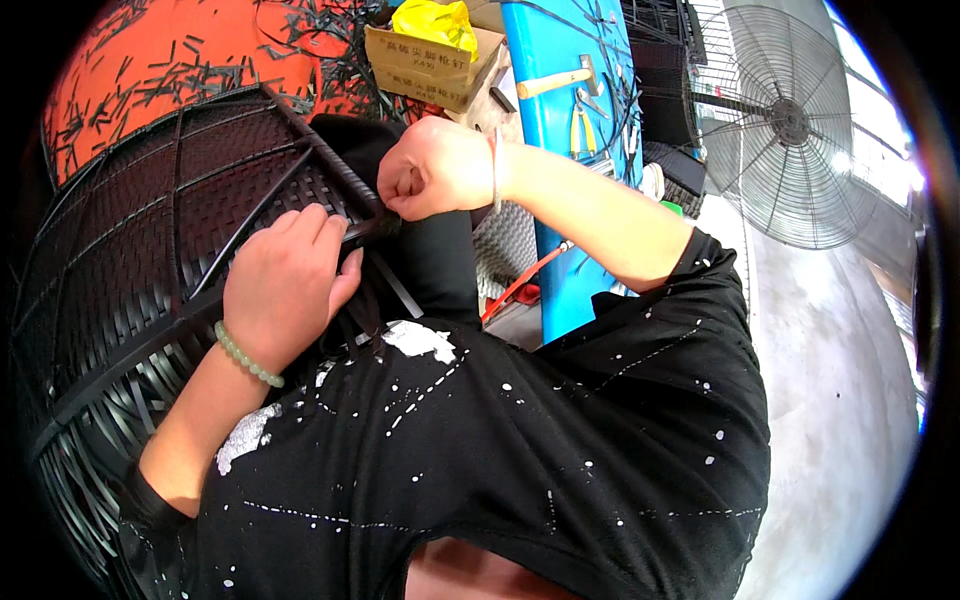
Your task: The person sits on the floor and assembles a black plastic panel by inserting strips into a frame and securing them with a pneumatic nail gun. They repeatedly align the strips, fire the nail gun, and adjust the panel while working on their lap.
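Note:
A dark woven rattan furniture piece point(130, 225) lies across my lap and to the left, with a wrapped bar along its near edge. My left hand point(275, 285) rests over that bar with its fingers curled round it and the thumb on the near side. At the bar's right corner, my right hand point(440, 170) is closed in a fist. What it holds, if anything, is hidden inside the fingers. Many loose black strips point(100, 440) hang from the woven piece at the lower left, and a few more dangle below my left hand.
Cut black strips lie scattered over a red surface point(120, 60). Beyond my right hand stands a cardboard box point(420, 75) with a yellow plastic bag point(435, 22). A blue bench point(560, 225) carries a hammer point(550, 82) and yellow-handled pliers point(582, 130). A large fan point(790, 122) stands at right.

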Motion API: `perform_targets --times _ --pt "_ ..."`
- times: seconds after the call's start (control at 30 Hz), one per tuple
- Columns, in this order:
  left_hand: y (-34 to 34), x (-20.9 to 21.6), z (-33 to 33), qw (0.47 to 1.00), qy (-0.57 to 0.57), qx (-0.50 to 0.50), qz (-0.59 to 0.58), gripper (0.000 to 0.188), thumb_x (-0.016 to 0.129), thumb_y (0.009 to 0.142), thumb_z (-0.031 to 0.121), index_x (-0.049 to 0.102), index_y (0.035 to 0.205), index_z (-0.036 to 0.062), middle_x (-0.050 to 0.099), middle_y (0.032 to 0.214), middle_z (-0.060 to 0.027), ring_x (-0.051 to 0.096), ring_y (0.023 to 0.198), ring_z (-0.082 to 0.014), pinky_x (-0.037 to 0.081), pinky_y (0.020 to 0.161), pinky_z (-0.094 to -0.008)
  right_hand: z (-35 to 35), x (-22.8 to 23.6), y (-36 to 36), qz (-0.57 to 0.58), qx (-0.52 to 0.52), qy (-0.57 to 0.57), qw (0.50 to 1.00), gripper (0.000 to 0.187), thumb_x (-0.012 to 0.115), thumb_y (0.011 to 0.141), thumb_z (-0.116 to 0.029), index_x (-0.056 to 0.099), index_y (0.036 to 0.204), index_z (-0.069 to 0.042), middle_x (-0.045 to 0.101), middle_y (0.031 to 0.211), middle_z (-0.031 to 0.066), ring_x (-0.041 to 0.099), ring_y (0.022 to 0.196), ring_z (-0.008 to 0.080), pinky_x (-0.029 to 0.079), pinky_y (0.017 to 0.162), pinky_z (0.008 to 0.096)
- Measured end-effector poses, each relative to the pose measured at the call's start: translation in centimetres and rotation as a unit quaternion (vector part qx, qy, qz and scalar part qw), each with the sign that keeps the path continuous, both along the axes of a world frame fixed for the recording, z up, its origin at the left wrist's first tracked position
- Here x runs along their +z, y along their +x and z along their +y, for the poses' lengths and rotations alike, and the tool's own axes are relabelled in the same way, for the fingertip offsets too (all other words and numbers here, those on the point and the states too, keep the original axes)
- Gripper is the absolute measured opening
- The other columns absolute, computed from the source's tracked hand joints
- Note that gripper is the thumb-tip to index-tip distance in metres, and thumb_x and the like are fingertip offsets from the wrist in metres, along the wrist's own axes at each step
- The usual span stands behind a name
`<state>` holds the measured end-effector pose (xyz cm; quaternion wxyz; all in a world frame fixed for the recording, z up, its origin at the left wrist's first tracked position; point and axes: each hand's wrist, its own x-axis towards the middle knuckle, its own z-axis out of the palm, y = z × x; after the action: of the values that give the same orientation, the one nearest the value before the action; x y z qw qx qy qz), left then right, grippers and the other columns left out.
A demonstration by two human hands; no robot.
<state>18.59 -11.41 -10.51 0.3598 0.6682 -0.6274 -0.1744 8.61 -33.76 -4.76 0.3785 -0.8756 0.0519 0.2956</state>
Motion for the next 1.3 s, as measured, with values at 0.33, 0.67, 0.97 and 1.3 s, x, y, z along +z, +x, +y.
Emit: perform_targets --times 0.33,0.67,0.97,1.3 --pt "0.0 -0.2 0.0 1.000 0.004 0.000 -0.002 0.023 0.069 0.084 0.018 0.063 0.099 0.0020 0.058 0.085 -0.0105 0.061 0.080 -0.0281 0.050 0.069 -0.0384 -2.9 4.3 -2.0 -0.007 -0.206 0.057 0.977 0.017 0.069 0.091 -0.006 0.073 0.105 0.002 0.074 0.086 0.0085 0.071 0.080 0.0119 0.056 0.076 0.0239" --pt "-0.1 0.2 -0.1 1.000 0.003 -0.010 -0.019 0.026 0.069 0.086 0.022 0.064 0.102 0.0011 0.059 0.087 -0.0113 0.061 0.082 -0.0294 0.050 0.071 -0.0387 -2.6 3.5 -12.0 -0.076 -0.395 0.059 0.914 0.022 0.067 0.097 -0.014 0.071 0.108 0.005 0.072 0.087 0.0075 0.067 0.078 0.0100 0.055 0.074 0.0235" --pt "-0.4 0.8 -0.4 0.999 0.001 0.004 -0.032 0.024 0.069 0.086 0.021 0.065 0.102 0.0029 0.060 0.086 -0.0108 0.062 0.081 -0.0305 0.050 0.070 -0.0393 2.8 3.7 -10.7 -0.251 -0.143 -0.202 0.936 0.054 0.082 0.076 -0.020 0.065 0.125 -0.006 0.065 0.112 0.0128 0.062 0.105 0.0310 0.050 0.090 0.0384" --pt "0.1 0.5 0.0 1.000 0.012 -0.017 -0.018 0.026 0.070 0.085 0.021 0.064 0.101 0.0026 0.059 0.086 -0.0108 0.062 0.081 -0.0297 0.050 0.070 -0.0388 3.4 -2.2 -7.3 -0.312 -0.059 -0.188 0.930 0.038 0.083 0.065 -0.024 0.075 0.101 -0.014 0.063 0.087 -0.0013 0.060 0.087 0.0234 0.044 0.078 0.0382"
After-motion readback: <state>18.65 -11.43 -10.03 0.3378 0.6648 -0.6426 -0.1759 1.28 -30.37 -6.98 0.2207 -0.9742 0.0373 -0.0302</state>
